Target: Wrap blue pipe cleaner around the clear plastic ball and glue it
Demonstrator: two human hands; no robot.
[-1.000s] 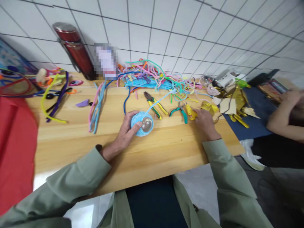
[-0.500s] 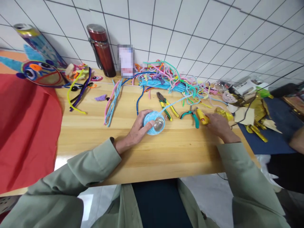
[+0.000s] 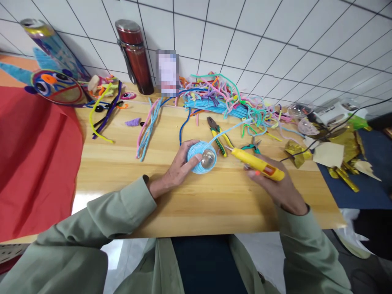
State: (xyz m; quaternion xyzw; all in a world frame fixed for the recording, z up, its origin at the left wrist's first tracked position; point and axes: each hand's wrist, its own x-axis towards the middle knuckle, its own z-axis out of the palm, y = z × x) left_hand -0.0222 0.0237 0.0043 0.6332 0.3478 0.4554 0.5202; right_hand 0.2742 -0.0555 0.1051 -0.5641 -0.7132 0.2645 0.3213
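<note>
My left hand is closed around a clear ball wrapped in light blue pipe cleaner, its thumb pressed on the front. Part of the ball's clear surface is uncovered, and a loose blue end stretches up to the right. In my right hand is a yellow hot glue gun, raised over the table with its nozzle pointing left toward the ball. Behind the nozzle lie yellow-and-green pliers. Small teal pliers are partly hidden by the glue gun.
A heap of colourful pipe cleaners lies along the wall, near a phone and a red flask. Red cloth covers the left side. Gold scraps and a black cord are at the right.
My right hand has picked up the glue gun from the table and brought it left and nearer to me, turning the nozzle toward the ball. My left hand keeps its hold.
</note>
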